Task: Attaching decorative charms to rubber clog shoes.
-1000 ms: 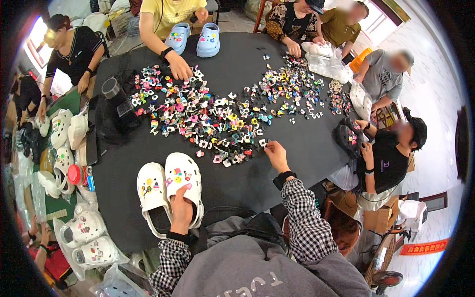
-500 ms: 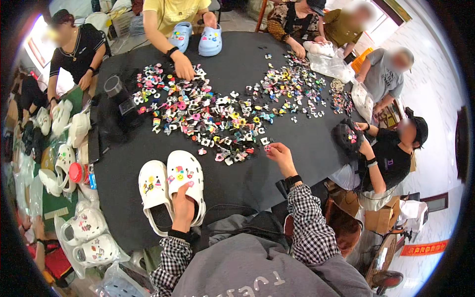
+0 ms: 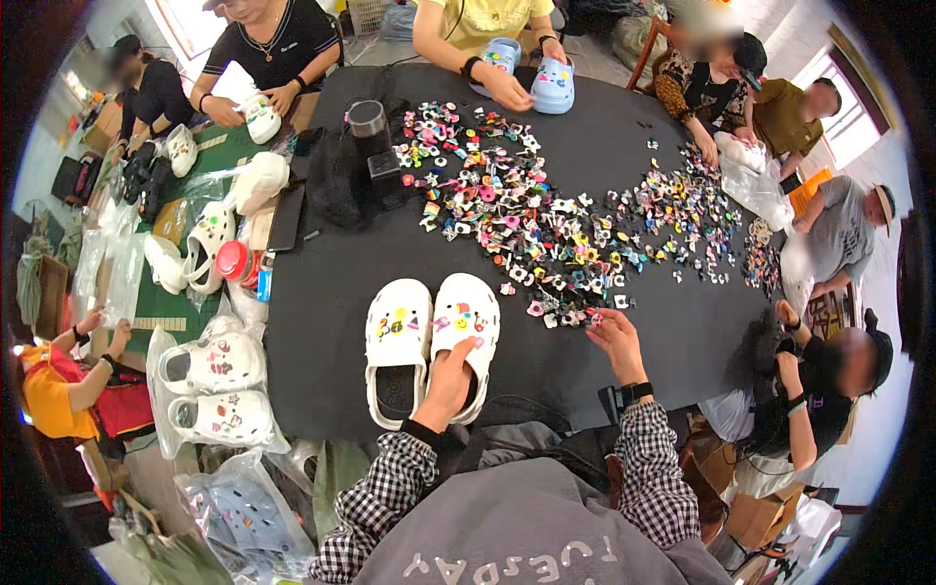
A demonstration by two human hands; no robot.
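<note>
Two white clogs stand side by side on the black tabletop, toes pointing away from me. Colourful shoe charms dot the uppers of both the left clog (image 3: 395,356) and the right clog (image 3: 478,331). My left hand (image 3: 448,382) grips the right clog, thumb on its upper and fingers hidden inside the opening. To the right, my right hand (image 3: 620,346) pinches a small pinkish-red shoe charm (image 3: 596,320) between its fingertips. That charm is just above the table, beside the near edge of a large loose heap of shoe charms (image 3: 517,219).
Across the black table (image 3: 322,331), a person in yellow handles light-blue clogs (image 3: 554,86). Other people work around the sides. A dark cylindrical device (image 3: 369,119) stands at the far left. Bagged white clogs (image 3: 219,363) and a red-lidded jar (image 3: 235,261) lie left of the table.
My view has turned left, so the scene sits further right. Both hands keep their holds. The person in yellow has moved a hand from the charms to the blue clogs.
</note>
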